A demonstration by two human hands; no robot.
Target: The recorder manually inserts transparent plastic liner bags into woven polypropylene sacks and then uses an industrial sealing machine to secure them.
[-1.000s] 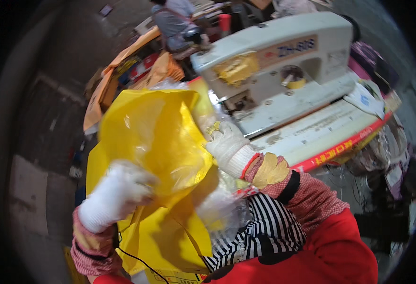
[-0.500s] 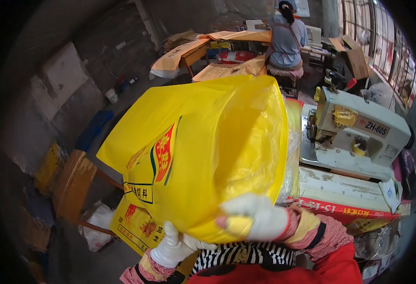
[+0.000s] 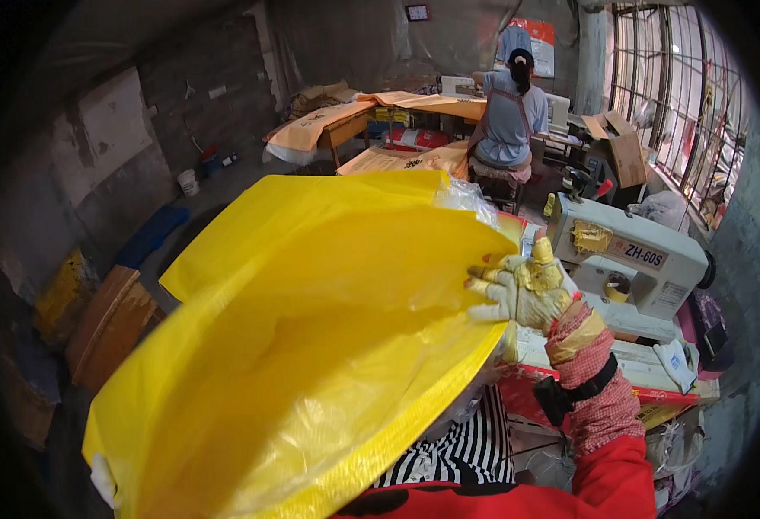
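Observation:
A large yellow woven sack [image 3: 311, 346] with a clear plastic liner is spread wide in front of me and fills the middle of the view. My right hand [image 3: 520, 290], in a stained white glove, grips the sack's right edge near its open mouth. Only a sliver of my left hand's [image 3: 102, 481] white glove shows at the lower left corner of the sack. That hand seems to hold the corner, and the sack hides the rest of it.
A white sewing machine [image 3: 631, 259] stands on a table to my right, just behind my right hand. A person [image 3: 505, 112] sits at the back with their back to me, among tables [image 3: 397, 108] draped with yellow sacks. A wooden board [image 3: 108, 324] leans at left, and a cardboard box [image 3: 626, 156] stands near the barred window.
The sack has swung from hanging upright to lying spread and flatter. My right hand moved up to its right edge, my left dropped to the lower left corner, and the view tilted up.

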